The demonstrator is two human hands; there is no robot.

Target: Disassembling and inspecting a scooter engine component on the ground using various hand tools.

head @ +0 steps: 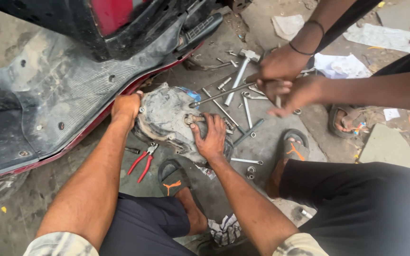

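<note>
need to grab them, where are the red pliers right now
In the head view the red-handled pliers lie on the ground lower left of the dusty engine cover, between the left forearm and the black sandal.
</note>
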